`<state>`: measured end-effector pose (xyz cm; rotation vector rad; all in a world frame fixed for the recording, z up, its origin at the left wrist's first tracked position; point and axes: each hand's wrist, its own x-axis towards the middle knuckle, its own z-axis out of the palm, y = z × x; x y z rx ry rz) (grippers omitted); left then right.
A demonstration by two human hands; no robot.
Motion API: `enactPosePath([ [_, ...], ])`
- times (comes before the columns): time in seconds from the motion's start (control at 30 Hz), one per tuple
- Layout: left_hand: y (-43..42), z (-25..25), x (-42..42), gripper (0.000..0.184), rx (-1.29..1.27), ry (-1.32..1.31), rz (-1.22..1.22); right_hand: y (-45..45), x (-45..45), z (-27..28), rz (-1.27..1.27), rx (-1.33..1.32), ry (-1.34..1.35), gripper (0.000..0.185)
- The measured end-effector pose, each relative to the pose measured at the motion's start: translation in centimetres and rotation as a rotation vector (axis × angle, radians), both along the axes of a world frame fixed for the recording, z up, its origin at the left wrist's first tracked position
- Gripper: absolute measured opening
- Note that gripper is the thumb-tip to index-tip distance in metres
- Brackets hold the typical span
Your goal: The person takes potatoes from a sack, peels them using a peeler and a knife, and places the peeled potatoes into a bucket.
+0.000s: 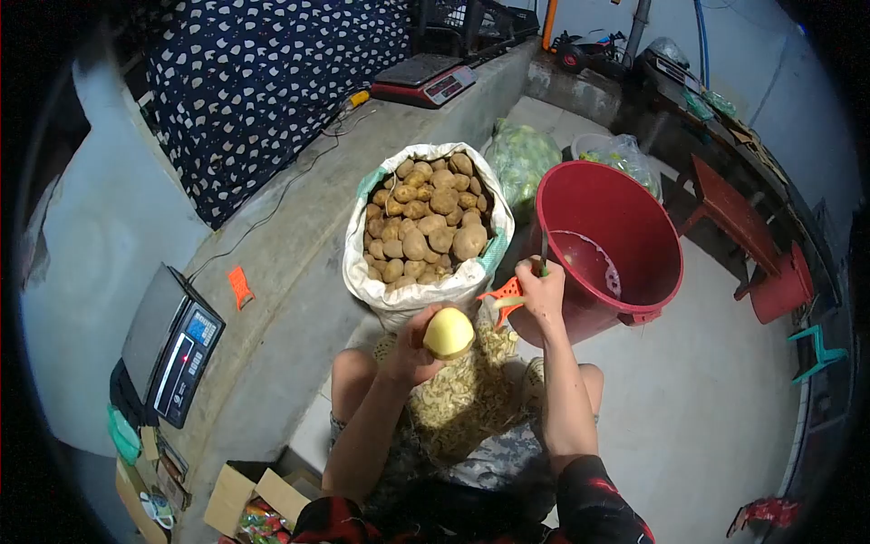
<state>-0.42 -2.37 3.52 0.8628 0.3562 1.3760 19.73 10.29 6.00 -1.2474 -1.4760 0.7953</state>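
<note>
My left hand [415, 349] is wrapped round a potato [449, 334] whose upper part is peeled to pale yellow, with brown skin left near its lower edge. To its right, my right hand [542, 288] is closed on an orange peeler [504, 292], its head pointing toward the potato but apart from it. A pale strip of peel [510, 302] hangs at the peeler. Something thin and dark rises above my right fist; I cannot make out what it is. Below both hands, a heap of peelings [462, 403] lies between my legs.
An open white sack of unpeeled potatoes [426, 218] stands ahead. Beside it is a large red tub [634, 208] with some liquid. A digital scale [186, 354] and another orange peeler [240, 286] rest on the concrete ledge [281, 263]. A red scale [424, 82] sits farther back.
</note>
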Motion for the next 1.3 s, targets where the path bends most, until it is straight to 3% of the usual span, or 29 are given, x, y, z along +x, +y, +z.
enactPosePath([
  [0.1, 1.1, -0.4, 0.3, 0.066, -0.009, -0.069, 0.006, -2.5, -1.4, 2.0, 0.104, 0.062, 0.107, 0.016],
  [0.13, 0.9, 0.0, 0.7, 0.065, -0.052, -0.071, 0.071, -3.8, -1.8, 3.8, 0.103, 0.204, -0.026, 0.015],
  [0.23, 0.9, -0.1, 1.0, 0.067, -0.005, -0.114, 0.036, -3.1, -1.5, 3.1, 0.071, 0.167, -0.041, 0.013],
  [0.37, 0.6, -0.6, 0.6, 0.073, -0.081, -0.237, -0.001, 0.3, -0.1, -1.1, -0.062, -0.036, 0.139, 0.018],
  [0.43, 0.6, -0.1, 0.7, 0.075, -0.082, -0.270, -0.003, -1.2, -1.0, 1.0, 0.018, 0.043, 0.062, 0.016],
  [0.5, 0.7, -0.5, 0.8, 0.075, -0.021, -0.011, 0.096, -3.5, -2.4, 2.8, 0.049, 0.232, 0.068, 0.017],
  [0.53, 0.3, 0.0, 0.9, 0.076, -0.041, 0.023, 0.081, -4.1, -2.2, 4.2, 0.043, 0.361, -0.055, 0.019],
  [0.67, 1.2, -1.4, 0.5, 0.074, -0.023, -0.174, -0.069, 0.2, 0.0, -0.9, -0.048, 0.056, -0.027, 0.020],
  [0.77, 1.3, -1.3, 0.5, 0.074, -0.040, -0.204, -0.159, -1.1, -1.0, 0.7, 0.029, 0.005, 0.131, 0.019],
  [0.83, 1.4, -1.5, 1.0, 0.073, -0.044, -0.166, -0.085, -2.6, -1.5, 2.6, 0.063, 0.035, 0.084, 0.017],
  [0.9, 1.0, -1.7, 1.1, 0.071, -0.064, -0.065, 0.055, -3.8, -1.9, 4.0, 0.032, 0.355, -0.025, 0.014],
  [0.97, 1.1, -2.1, 1.0, 0.070, -0.069, -0.143, 0.006, -2.7, -1.3, 2.8, 0.035, 0.326, 0.025, 0.014],
  [1.03, 1.2, -2.1, 1.3, 0.069, -0.070, -0.315, -0.074, -0.8, -0.5, 0.8, -0.056, 0.042, -0.011, 0.023],
  [1.1, 0.8, -1.4, 1.3, 0.071, -0.080, -0.308, -0.089, 0.3, 0.2, -1.3, -0.023, 0.012, 0.174, 0.019],
  [1.17, 0.6, -1.2, 1.8, 0.073, -0.162, -0.332, -0.042, -2.3, -1.4, 1.8, -0.010, 0.155, 0.190, 0.013],
  [1.23, 0.6, -1.9, 2.3, 0.073, -0.196, -0.280, -0.005, -4.5, -1.8, 4.4, -0.016, 0.430, -0.065, 0.010],
  [1.3, 1.0, -2.7, 1.9, 0.074, -0.175, -0.349, -0.048, -2.3, -1.0, 2.0, -0.089, 0.324, 0.036, 0.010],
])
